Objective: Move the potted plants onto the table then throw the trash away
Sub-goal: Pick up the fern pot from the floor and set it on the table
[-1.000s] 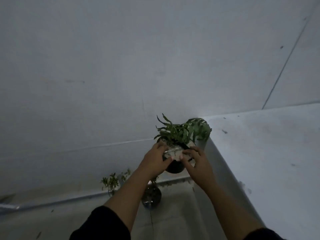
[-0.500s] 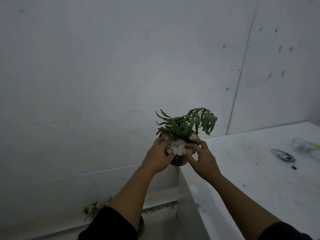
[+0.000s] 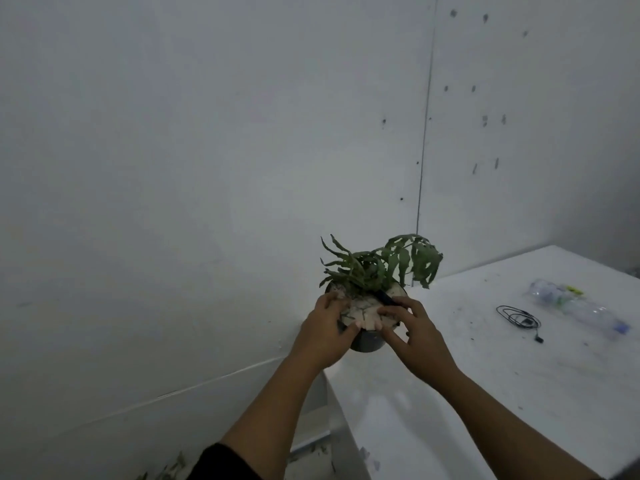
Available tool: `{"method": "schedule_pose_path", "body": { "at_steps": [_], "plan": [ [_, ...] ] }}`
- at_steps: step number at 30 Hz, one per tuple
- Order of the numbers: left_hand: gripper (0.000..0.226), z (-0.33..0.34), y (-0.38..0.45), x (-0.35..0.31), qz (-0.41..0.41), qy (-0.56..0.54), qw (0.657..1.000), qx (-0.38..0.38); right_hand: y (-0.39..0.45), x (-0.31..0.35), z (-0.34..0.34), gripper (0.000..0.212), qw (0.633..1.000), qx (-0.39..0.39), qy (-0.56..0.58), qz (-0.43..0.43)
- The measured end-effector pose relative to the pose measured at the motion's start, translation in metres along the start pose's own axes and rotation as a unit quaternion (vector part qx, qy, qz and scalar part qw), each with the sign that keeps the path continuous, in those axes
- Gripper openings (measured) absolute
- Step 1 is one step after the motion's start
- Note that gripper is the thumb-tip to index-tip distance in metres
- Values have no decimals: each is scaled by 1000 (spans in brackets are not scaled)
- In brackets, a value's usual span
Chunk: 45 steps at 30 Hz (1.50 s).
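Note:
A potted plant (image 3: 377,268) with long green fronds grows from a dark round pot topped with pale stones. I hold the pot in the air between both hands, just off the left corner of the white table (image 3: 519,375). My left hand (image 3: 323,332) grips the pot's left rim and side. My right hand (image 3: 415,332) grips its right rim, fingers curled over the stones. A clear, crushed plastic bottle (image 3: 578,308) lies on the table at the right, with a coiled black cable (image 3: 517,317) beside it.
A plain white wall stands close behind the plant and the table. The floor lies far below at the lower left, where a few green leaves (image 3: 169,471) of another plant show at the frame's bottom edge.
Both hands have raised the potted plant from near the floor up to table height and carried it right, toward the table's corner. The bottle and the cable have come into view.

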<state>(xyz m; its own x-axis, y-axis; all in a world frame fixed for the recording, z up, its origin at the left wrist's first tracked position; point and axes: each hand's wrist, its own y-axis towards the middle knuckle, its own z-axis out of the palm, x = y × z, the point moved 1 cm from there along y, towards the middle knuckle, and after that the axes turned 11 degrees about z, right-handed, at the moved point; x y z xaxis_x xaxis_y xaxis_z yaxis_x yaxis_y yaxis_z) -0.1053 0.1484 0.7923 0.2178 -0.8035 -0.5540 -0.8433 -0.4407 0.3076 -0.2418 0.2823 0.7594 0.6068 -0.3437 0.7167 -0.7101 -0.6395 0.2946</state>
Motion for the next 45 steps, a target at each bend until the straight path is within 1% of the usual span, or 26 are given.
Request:
{"method": "schedule_pose_path", "body": {
  "at_steps": [3,8,11,14,17,20,25,29,31,33,36,41,45],
  "plan": [
    [55,25,12,-9,9,-8,1000,13,8,-25,-17,27,1000,8,-13,11],
    [45,70,54,-25,24,-10,999,34,34,-76,-41,28,999,20,-28,22],
    [42,105,97,-36,22,-23,999,25,68,-116,-60,28,999,26,-13,24],
    [43,143,132,-43,3,-25,1000,11,101,-154,-73,28,999,36,-21,13],
    [44,191,164,-53,-27,-36,999,9,134,-203,-86,29,997,65,-33,2],
    [50,235,193,-61,-46,-50,997,32,165,-254,-97,31,993,107,-43,-5],
    [58,289,208,-68,-76,-63,993,68,188,-314,-101,33,985,163,-52,-15],
    [62,318,215,-62,-107,-68,988,89,196,-346,-91,36,978,202,-59,-11],
    [61,329,222,-60,-127,-65,986,85,200,-360,-85,37,977,206,-46,2],
    [58,336,234,-59,-138,-48,986,81,208,-371,-83,44,979,199,-36,12],
    [55,339,255,-55,-140,-4,986,94,228,-380,-84,51,980,188,-57,15],
    [51,344,296,-50,-126,82,982,118,271,-393,-89,49,979,187,-75,19],
    [50,351,326,-43,-126,75,982,118,302,-404,-87,47,977,200,-65,30]
  ]
}}
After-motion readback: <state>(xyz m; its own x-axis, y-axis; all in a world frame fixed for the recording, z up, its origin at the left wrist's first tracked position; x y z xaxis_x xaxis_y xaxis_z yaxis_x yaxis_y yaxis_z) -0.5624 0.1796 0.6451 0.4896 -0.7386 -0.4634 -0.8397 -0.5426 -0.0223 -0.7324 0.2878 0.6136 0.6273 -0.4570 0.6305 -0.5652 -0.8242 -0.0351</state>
